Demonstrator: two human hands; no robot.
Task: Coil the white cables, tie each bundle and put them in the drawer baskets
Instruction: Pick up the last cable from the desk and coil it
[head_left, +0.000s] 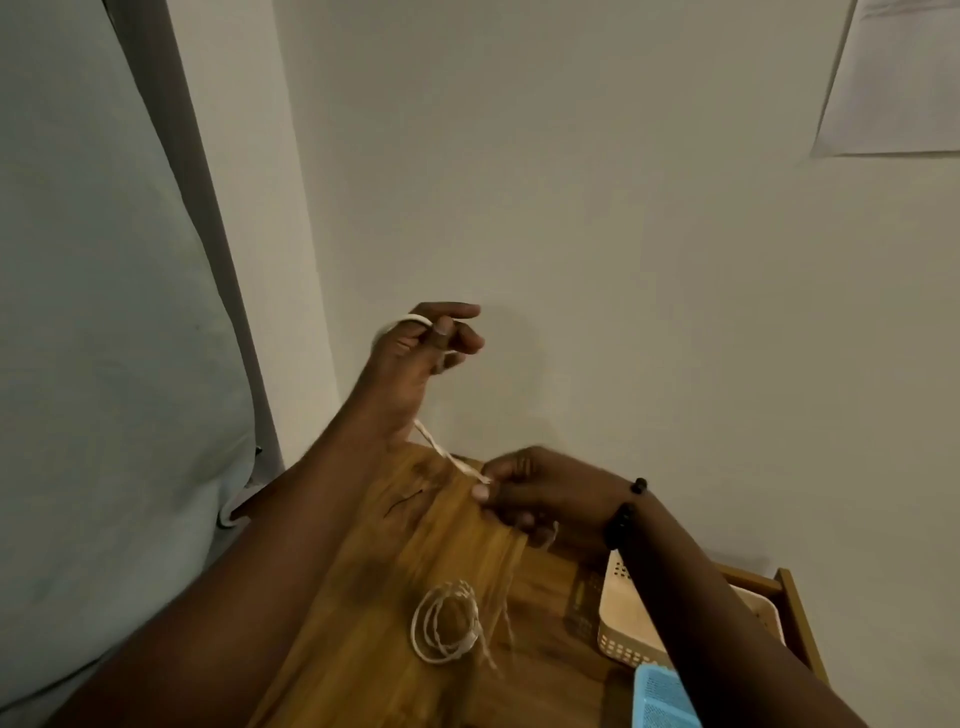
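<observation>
A thin white cable (451, 457) stretches taut between both hands; left hand (423, 340) raised, fingers curled around its loops; right hand (524, 488) pinches it above the wooden surface (363, 571), where a coiled white cable bundle (445, 623) lies near a beige perforated basket (623, 618).
</observation>
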